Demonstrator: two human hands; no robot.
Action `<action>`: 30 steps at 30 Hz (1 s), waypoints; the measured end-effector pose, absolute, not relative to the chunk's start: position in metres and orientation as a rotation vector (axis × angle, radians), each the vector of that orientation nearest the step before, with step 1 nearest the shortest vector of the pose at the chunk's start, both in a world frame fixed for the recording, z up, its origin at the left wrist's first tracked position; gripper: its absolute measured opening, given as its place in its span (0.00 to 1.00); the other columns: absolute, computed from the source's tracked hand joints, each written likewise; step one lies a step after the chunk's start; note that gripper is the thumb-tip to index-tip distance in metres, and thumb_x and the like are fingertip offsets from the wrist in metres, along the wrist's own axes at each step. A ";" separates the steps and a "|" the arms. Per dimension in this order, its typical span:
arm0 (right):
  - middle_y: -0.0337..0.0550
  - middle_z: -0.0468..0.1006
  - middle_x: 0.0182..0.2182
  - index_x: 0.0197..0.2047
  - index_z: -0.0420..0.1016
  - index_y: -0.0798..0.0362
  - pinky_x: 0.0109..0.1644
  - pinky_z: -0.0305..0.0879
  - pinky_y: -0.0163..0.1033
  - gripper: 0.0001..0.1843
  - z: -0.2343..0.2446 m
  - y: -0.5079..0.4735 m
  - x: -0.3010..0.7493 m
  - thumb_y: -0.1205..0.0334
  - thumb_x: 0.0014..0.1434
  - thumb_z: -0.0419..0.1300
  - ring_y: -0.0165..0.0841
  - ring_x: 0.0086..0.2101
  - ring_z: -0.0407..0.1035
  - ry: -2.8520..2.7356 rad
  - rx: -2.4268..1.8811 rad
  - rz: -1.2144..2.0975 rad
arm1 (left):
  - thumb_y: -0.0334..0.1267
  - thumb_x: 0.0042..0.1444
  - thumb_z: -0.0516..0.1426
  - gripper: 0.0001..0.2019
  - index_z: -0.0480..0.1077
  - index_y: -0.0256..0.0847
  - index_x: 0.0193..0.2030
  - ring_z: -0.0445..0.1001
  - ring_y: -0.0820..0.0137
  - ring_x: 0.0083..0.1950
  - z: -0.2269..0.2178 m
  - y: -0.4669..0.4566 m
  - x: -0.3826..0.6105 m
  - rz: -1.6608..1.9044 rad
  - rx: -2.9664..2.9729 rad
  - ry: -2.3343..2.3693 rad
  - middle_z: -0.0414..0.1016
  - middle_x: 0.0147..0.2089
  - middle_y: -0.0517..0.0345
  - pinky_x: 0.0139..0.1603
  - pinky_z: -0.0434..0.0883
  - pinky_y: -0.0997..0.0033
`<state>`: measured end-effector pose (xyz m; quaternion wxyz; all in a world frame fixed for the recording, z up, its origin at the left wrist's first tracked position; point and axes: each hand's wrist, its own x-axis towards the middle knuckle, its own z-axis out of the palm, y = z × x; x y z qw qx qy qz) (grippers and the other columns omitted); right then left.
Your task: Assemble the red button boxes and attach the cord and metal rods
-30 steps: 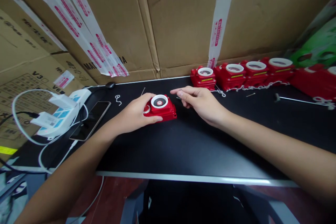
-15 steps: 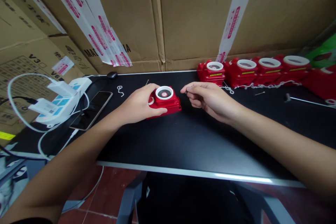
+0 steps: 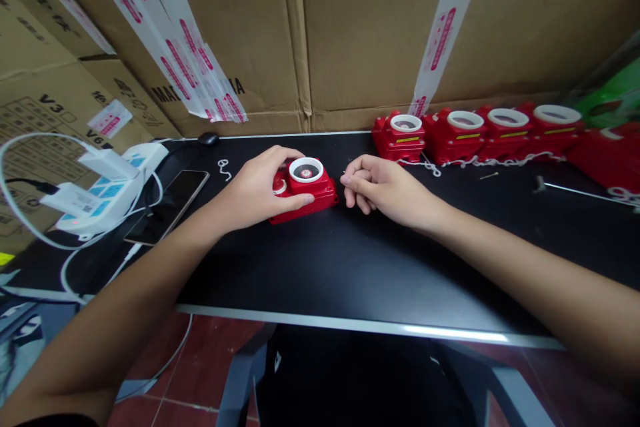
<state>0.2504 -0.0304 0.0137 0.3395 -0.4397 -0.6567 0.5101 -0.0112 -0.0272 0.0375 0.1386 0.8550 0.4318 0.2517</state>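
Red housing with a round, white-rimmed window [image 3: 320,190] sits flat on the black tabletop [image 3: 310,267], mid-table. My left hand [image 3: 255,187] wraps its left end, thumb along the near side, fingers over the far side. My right hand [image 3: 377,187] is just right of it, not touching: fingers curled, thumb and index nearly together; can't tell whether a tiny part is pinched there.

Handling, my guess: stiff shell, moderate weight, smooth paint a bit slippery; the window looks like the fragile bit. Best hold: the body's long sides, off the window.

Room: open table toward the front edge and right. Left are the phone [image 3: 170,207] and white cord scrap [image 3: 224,170]; behind right, the row of similar red housings [image 3: 400,147]; cardboard [image 3: 350,47] walls the back.
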 end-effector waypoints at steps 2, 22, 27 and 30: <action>0.39 0.80 0.24 0.38 0.67 0.53 0.24 0.58 0.31 0.09 0.014 -0.030 0.251 0.63 0.73 0.59 0.25 0.19 0.66 -1.743 -1.140 1.317 | 0.50 0.57 0.69 0.28 0.71 0.41 0.61 0.78 0.59 0.56 0.036 -0.028 -0.010 0.772 2.537 1.209 0.77 0.59 0.50 0.58 0.75 0.60; 0.43 0.83 0.35 0.51 0.77 0.57 0.30 0.74 0.32 0.13 0.018 -0.036 0.255 0.73 0.73 0.52 0.27 0.25 0.75 -2.181 -1.420 0.789 | 0.43 0.61 0.68 0.31 0.66 0.41 0.69 0.76 0.58 0.64 0.032 -0.035 -0.004 0.853 2.677 1.085 0.75 0.65 0.48 0.67 0.72 0.59; 0.37 0.85 0.32 0.43 0.72 0.52 0.35 0.67 0.35 0.02 0.023 -0.040 0.261 0.67 0.72 0.60 0.30 0.28 0.77 -2.275 -1.414 0.495 | 0.36 0.56 0.68 0.29 0.68 0.41 0.64 0.78 0.60 0.59 0.039 -0.038 -0.005 0.790 2.682 1.018 0.76 0.61 0.50 0.62 0.74 0.62; 0.36 0.85 0.31 0.42 0.74 0.51 0.34 0.65 0.36 0.03 0.027 -0.041 0.263 0.64 0.71 0.63 0.30 0.27 0.77 -2.273 -1.399 0.455 | 0.36 0.56 0.67 0.28 0.68 0.41 0.64 0.77 0.60 0.60 0.042 -0.040 -0.004 0.757 2.698 0.982 0.76 0.61 0.49 0.63 0.73 0.61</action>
